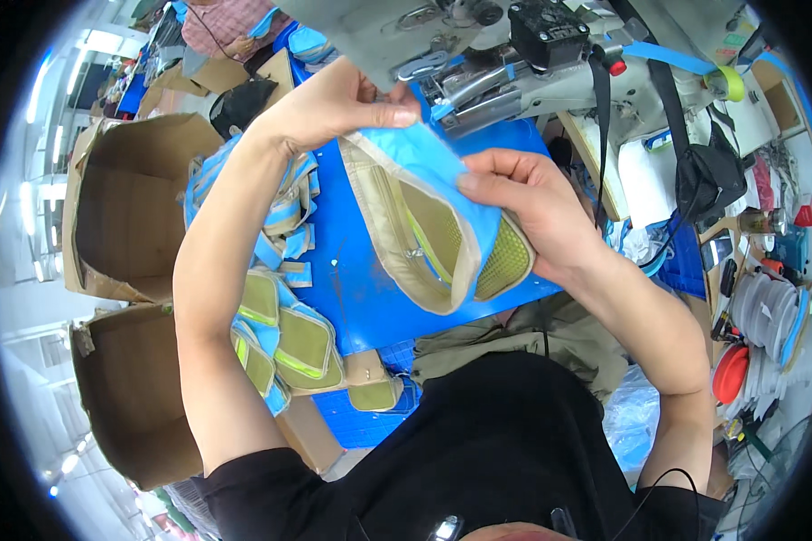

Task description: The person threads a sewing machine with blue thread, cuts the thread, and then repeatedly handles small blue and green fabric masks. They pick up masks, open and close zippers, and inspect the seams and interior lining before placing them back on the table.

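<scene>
Between my hands, over the blue tabletop (329, 261), hangs a fabric pouch (424, 261) in blue, beige and yellow-green mesh, its mouth gaping toward me. My left hand (356, 104) pinches its upper left edge, close under the metal parts of a sewing machine (487, 99). With thumb and fingers closed on the blue rim, my right hand (523, 203) grips the pouch's right side. Part of the blue edge at the top is hidden behind my left fingers and the machine.
Several similar pouches (302, 343) lie heaped left of the table, below blue-and-beige strips (289, 212). Two open cardboard boxes (140, 216) stand at far left. A co-worker (230, 32) sits at the top left. White reels (767, 307) and a red disc (731, 374) are at right.
</scene>
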### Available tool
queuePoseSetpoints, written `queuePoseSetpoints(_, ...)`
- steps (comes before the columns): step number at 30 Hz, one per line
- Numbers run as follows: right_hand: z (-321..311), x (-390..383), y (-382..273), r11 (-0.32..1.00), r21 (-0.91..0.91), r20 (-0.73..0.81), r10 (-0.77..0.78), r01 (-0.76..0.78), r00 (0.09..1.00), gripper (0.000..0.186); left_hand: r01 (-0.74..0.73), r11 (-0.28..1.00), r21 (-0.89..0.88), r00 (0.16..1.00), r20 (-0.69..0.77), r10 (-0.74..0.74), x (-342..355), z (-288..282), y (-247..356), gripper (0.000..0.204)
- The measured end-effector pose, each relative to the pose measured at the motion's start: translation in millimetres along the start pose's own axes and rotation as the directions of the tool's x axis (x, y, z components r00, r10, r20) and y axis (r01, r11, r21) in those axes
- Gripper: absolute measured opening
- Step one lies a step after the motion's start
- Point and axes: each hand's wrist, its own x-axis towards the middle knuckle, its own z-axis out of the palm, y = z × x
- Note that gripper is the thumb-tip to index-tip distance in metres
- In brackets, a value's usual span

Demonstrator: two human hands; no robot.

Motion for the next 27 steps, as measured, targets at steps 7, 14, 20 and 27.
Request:
queuePoseSetpoints(7, -2, 13, -4, 0.999, 0.027, -0.012, -0.026, 0.026, 1.0, 0.023, 0.062, 0.998, -0.006, 0.993, -0.096, -0.062, 11, -1, 9, 0.049)
queuePoseSetpoints(14, 0, 18, -5, 0.999, 0.054, -0.036, 0.0, 0.002, 0.999, 0.02, 0.031, 0.984, -0.174, 0.994, -0.094, -0.048, 19, -8, -8, 0.053)
queuePoseSetpoints(20, 3, 21, -5, 0.994, 0.107, -0.039, 0.01, -0.005, 0.999, 0.02, 0.134, 0.991, 0.002, 0.986, -0.099, -0.134, 26, -18, -10, 0.052)
queuePoseSetpoints(27, 1, 16, -5, 0.992, 0.108, -0.036, 0.071, -0.066, 0.997, 0.021, 0.015, 0.999, -0.037, 0.99, -0.142, -0.02, 12, -4, -3, 0.041)
